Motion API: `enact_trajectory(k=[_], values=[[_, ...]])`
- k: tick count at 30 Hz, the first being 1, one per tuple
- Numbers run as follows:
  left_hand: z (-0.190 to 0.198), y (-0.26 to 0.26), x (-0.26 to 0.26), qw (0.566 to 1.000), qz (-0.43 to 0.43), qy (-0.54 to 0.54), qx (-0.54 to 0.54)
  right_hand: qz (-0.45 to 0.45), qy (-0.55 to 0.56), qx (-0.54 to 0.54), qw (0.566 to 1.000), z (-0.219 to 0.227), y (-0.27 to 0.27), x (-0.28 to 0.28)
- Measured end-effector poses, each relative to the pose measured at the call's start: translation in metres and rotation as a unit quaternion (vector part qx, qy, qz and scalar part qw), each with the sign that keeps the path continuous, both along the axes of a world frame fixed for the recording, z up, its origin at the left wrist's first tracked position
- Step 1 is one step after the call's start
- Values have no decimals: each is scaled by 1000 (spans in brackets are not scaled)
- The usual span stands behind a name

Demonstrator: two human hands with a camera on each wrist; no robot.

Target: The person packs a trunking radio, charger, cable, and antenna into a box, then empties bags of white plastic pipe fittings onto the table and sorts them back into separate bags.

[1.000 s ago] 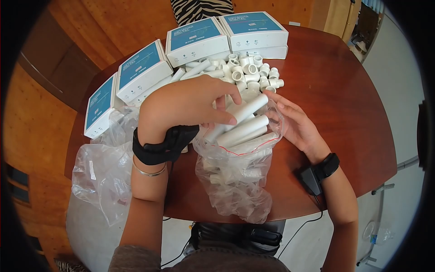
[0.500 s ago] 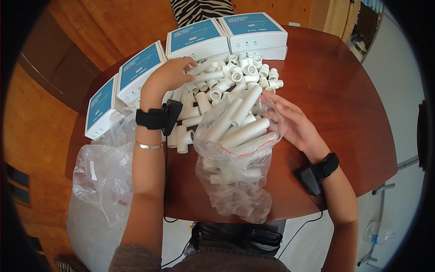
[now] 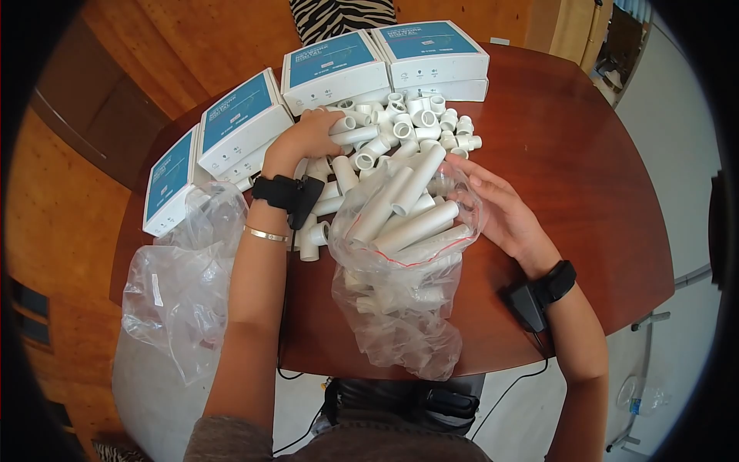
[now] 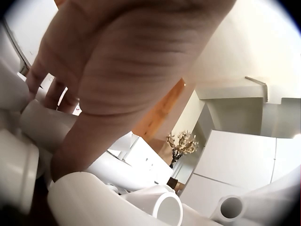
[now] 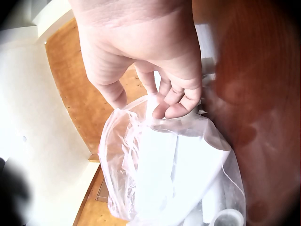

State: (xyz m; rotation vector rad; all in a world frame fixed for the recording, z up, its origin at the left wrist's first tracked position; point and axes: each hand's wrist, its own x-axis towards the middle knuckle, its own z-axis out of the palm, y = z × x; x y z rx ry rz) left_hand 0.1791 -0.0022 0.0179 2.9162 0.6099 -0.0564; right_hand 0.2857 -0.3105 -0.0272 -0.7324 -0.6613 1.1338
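My left hand [image 3: 308, 137] reaches into a pile of white plastic pipe fittings [image 3: 404, 127] at the left back of the table. In the left wrist view its thumb lies on the near side of a white pipe [image 4: 47, 125] and its fingers curl down on the far side. My right hand [image 3: 500, 212] holds the rim of a clear plastic bag [image 3: 396, 331], with thumb and fingers bent at the opening. Several long white pipes [image 3: 416, 227] lean inside the bag, their ends sticking out at the mouth.
White-and-blue boxes [image 3: 335, 65] stand in a curved row behind the pile. Another clear bag [image 3: 173, 300] hangs over the table's left edge. Bare wood of the brown table [image 3: 585, 177] spreads to the right. Cables run from both wrist cameras.
My left hand let go of a pipe at the bag's mouth and moved back and left, then down into the pile. The right hand stays at the bag.
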Motion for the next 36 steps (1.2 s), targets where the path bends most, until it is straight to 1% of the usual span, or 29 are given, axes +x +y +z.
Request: enact_trajectory(k=[2,3,5,6,7,8,9,11,12,14,15,17,18,22,24,28,30,31,33,34,36], values=[[0,5,-2,999,-29,-20,-15,2,-1,0,1000,1,0,0],[1,8,-4,999,-29,-20,-15,4,-2,0,1000,1,0,0],[12,3,-7,996,-16,-90,-6,1,-3,0,1000,1,0,0],[17,1,-9,996,-16,-90,-6,-2,-4,-1,1000,0,0,0],[36,-14,-14,983,-45,-120,-129,-2,-4,-1,1000,0,0,0],[49,-29,-17,954,-72,-148,-251,2,-5,-1,1000,0,0,1],[56,-39,-18,954,-72,-148,-251,6,-6,-1,1000,0,0,1],[62,-58,-17,899,-179,-147,-372,2,-6,-2,1000,0,0,0],[60,-65,-15,899,-179,-148,-372,-2,-5,-3,1000,0,0,0],[56,-79,-9,907,-244,-112,-324,5,9,1,1000,0,0,0],[54,-86,-8,907,-244,-112,-324,11,23,5,1000,-1,0,0],[51,-98,-7,936,-261,-57,-228,15,23,0,1000,-2,-1,1],[46,-100,-3,941,-257,-18,-222,19,24,-5,1000,-2,-1,1],[52,-110,-7,931,-267,-7,-248,5,0,-19,1000,1,-2,-2],[56,-112,-12,902,-324,23,-286,-7,10,-10,1000,2,-1,-3],[57,-118,-18,907,-330,48,-256,-28,-4,-21,999,3,0,-5],[50,-120,-19,932,-277,8,-233,-12,8,9,1000,1,-1,-2],[52,-122,-19,932,-277,7,-233,-13,7,9,1000,2,-2,-3],[58,-128,-19,938,-245,67,-235,-16,-11,19,1000,6,-2,-4],[56,-126,-19,938,-245,67,-234,-16,-11,20,1000,7,-3,-3],[50,-120,-19,933,-279,40,-225,3,20,51,998,9,-4,0]])
